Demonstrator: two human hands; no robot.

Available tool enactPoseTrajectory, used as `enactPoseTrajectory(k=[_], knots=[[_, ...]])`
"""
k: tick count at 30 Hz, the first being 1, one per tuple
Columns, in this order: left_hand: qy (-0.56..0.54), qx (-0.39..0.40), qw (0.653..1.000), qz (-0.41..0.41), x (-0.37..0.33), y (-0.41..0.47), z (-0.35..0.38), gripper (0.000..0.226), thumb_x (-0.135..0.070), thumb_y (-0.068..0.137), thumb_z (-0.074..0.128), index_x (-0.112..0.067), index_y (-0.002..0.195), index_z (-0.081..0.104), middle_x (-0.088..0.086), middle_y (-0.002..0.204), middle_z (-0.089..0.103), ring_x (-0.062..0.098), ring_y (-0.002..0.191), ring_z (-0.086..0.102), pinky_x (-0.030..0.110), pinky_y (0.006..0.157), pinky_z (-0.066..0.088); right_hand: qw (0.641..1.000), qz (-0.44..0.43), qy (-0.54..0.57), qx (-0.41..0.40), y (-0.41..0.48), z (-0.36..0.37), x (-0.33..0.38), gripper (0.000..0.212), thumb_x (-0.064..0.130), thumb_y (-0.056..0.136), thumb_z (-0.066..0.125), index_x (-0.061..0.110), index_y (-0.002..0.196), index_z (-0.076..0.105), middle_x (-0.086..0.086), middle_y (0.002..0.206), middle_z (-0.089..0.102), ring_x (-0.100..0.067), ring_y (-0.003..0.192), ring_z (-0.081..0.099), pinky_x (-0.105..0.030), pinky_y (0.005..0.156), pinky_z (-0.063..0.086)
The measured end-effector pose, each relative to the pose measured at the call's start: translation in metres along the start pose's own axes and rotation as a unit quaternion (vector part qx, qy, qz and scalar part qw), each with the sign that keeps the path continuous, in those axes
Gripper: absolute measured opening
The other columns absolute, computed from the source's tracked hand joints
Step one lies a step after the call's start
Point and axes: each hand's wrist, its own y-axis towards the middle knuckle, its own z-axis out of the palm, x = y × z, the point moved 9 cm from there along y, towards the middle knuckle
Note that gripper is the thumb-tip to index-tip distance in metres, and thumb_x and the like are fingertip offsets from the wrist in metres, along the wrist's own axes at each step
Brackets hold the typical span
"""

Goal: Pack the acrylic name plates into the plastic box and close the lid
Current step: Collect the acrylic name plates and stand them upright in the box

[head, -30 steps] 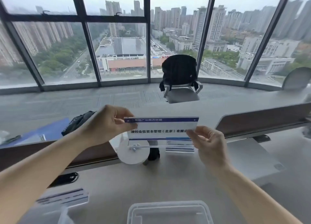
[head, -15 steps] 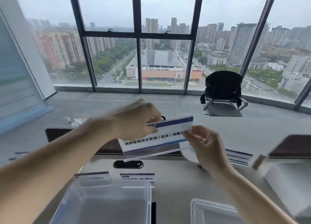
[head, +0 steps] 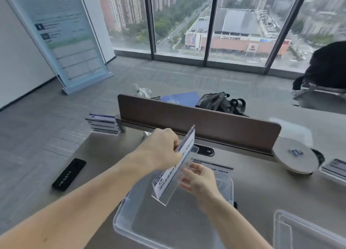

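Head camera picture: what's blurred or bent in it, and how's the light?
Head view: soft daylight through the windows, no hard shadows; wide lens splays their frames; left hand, right hand and name plate are smeared, its print unreadable; plastic box shows faint sheen.

The name plate [head: 168, 181] carried a white card with a blue band and dark lettering. The box [head: 229, 190] was clear, the divider [head: 206, 129] brown, the remote [head: 68, 174] black.
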Motion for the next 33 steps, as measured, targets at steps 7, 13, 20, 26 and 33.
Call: enactPoseTrajectory(k=[7,13,20,26,33], knots=[[0.037,0.099,0.985,-0.135,0.105,0.009,0.103,0.037,-0.023,0.087,0.064,-0.02,0.057,0.041,0.0,0.062,0.046,0.03,0.06,0.057,0.027,0.058,0.044,0.99,0.074,-0.12,-0.01,0.059,0.028,-0.117,0.029,0.014,0.088,0.067,0.012,0.117,0.067,-0.006,0.1,0.074,-0.016,0.066,0.072,-0.034,0.064,0.064],[0.097,0.158,0.969,-0.164,0.169,0.031,0.188,0.038,-0.019,0.092,0.063,-0.015,0.062,0.04,0.003,0.062,0.044,0.028,0.065,0.056,0.033,0.057,0.046,0.976,0.155,-0.153,-0.016,0.124,0.048,-0.223,0.014,0.031,0.064,0.058,0.023,0.075,0.059,-0.003,0.076,0.064,-0.025,0.074,0.06,-0.054,0.078,0.059],[0.146,0.233,0.95,-0.147,0.199,0.036,0.239,0.014,-0.008,0.095,0.061,-0.007,0.109,0.063,0.013,0.112,0.067,0.032,0.108,0.069,0.036,0.073,0.051,0.974,0.17,-0.148,-0.021,0.136,0.084,-0.259,0.013,0.022,0.084,0.056,0.012,0.076,0.055,-0.008,0.075,0.057,-0.018,0.076,0.05,-0.032,0.067,0.038],[0.198,0.247,0.94,-0.125,0.206,0.036,0.247,0.031,0.0,0.095,0.059,-0.004,0.125,0.062,0.014,0.126,0.066,0.032,0.119,0.065,0.038,0.088,0.055,0.973,0.173,-0.152,-0.023,0.151,0.097,-0.304,0.04,0.034,0.072,0.051,0.004,0.096,0.062,-0.023,0.094,0.069,-0.016,0.073,0.059,-0.04,0.065,0.049],[0.206,0.164,0.96,-0.101,0.198,0.055,0.207,0.034,0.008,0.09,0.058,-0.001,0.123,0.055,0.014,0.116,0.068,0.035,0.111,0.068,0.036,0.069,0.045,0.971,0.186,-0.15,0.013,0.137,0.12,-0.259,0.019,0.034,0.081,0.056,0.017,0.087,0.062,0.004,0.085,0.064,-0.015,0.079,0.055,-0.031,0.072,0.043]])
